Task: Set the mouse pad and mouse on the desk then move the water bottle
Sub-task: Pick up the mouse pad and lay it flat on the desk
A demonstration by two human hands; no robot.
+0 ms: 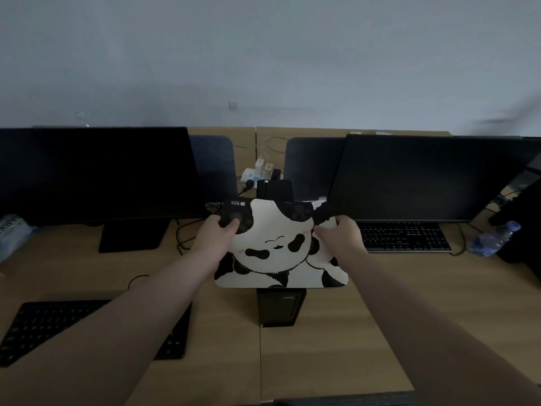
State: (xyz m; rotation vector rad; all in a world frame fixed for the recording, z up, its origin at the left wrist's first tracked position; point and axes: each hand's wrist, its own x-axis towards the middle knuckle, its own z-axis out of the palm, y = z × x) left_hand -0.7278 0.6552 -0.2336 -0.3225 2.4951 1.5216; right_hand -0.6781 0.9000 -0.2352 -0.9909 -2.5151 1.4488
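Note:
A white mouse pad (278, 253) printed with black pandas is held flat above the wooden desk (336, 332), over a black computer tower. My left hand (215, 232) grips its far left corner, thumb on top. My right hand (341, 234) pinches its far right edge. A clear water bottle (493, 238) with a blue label lies tilted at the right, beside the right keyboard. No mouse shows in view.
Two dark monitors (96, 174) (424, 177) stand left and right. A black keyboard (405, 237) lies under the right monitor, another (58, 326) at front left. The black tower (281, 307) sits below the pad. A power strip with plugs (260, 174) and cables lie behind.

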